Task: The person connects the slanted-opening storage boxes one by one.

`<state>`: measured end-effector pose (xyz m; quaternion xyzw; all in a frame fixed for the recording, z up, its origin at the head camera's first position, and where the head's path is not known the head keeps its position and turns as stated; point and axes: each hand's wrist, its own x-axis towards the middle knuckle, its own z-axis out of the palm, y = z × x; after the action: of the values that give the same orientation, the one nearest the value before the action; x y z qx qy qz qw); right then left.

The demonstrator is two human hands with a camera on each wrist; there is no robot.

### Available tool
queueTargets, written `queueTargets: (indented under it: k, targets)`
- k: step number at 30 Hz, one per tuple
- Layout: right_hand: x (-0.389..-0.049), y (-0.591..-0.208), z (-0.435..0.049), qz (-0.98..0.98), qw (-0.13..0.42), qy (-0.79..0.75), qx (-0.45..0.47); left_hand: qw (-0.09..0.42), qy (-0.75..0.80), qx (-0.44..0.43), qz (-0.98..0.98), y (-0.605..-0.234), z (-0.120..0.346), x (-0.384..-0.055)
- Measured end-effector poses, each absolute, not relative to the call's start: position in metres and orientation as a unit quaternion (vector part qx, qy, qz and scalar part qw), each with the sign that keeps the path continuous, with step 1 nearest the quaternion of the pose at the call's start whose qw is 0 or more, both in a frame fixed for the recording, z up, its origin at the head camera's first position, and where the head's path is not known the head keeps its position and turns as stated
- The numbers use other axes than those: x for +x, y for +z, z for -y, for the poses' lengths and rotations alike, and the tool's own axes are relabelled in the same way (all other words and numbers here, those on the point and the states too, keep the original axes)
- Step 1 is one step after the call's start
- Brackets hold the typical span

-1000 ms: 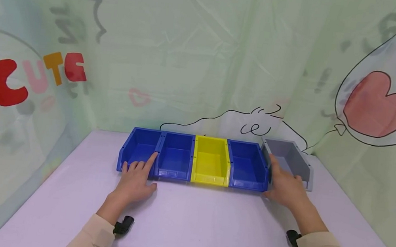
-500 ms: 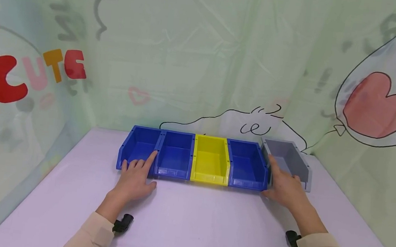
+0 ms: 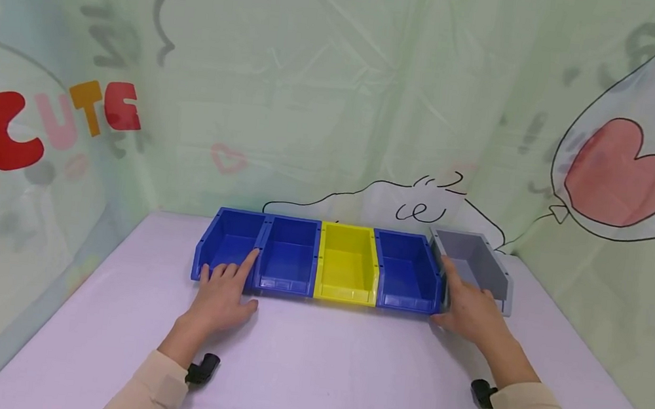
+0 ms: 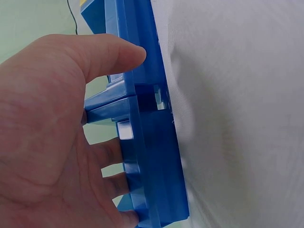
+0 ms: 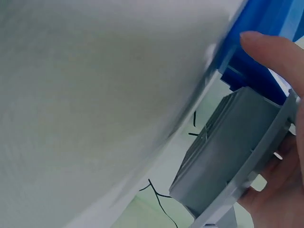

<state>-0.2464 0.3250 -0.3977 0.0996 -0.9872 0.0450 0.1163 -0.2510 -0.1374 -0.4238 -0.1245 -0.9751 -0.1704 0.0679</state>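
Note:
Five storage bins stand side by side in a row. My left hand (image 3: 218,303) rests on the leftmost blue bin (image 3: 209,242), fingers extended over its front and the index along the wall shared with the second blue bin (image 3: 287,286). Its thumb lies out to the side, near that second bin's front. My right hand (image 3: 473,314) reaches over the front of the grey bin (image 3: 492,266), index along its left wall. The right thumb lies at the front corner of the third blue bin (image 3: 409,303). Between these blue bins is a yellow bin (image 3: 345,294).
The bins stand near the back of a table with a pale lilac cover (image 3: 335,370). A printed curtain (image 3: 314,98) hangs behind and along both sides. The grey bin sits slightly farther back than its blue neighbour.
Both hands hold the same places on the bins, and the row looks unmoved. Only a slight shift of the head view shows.

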Motion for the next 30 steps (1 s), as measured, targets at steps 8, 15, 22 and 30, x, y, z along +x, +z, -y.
queueTargets:
  k: [8, 15, 22, 30]
  targets:
    - [-0.2473, -0.4006, -0.3206, 0.988, 0.121, 0.046, 0.088, 0.066, -0.169, -0.127, 0.975, -0.4233, 0.1379, -0.2520]
    - [-0.2477, -0.3971, -0.3190, 0.988, 0.115, 0.057, 0.089, 0.068, -0.169, -0.128, 0.975, -0.4238, 0.1390, -0.2512]
    - [-0.2456, -0.3977, -0.3201, 0.985, 0.123, 0.063, 0.101, 0.067, -0.164, -0.128, 0.976, -0.4237, 0.1382, -0.2505]
    - [-0.2450, -0.3980, -0.3215, 0.985, 0.127, 0.054, 0.109, 0.068, -0.159, -0.129, 0.976, -0.4235, 0.1387, -0.2500]
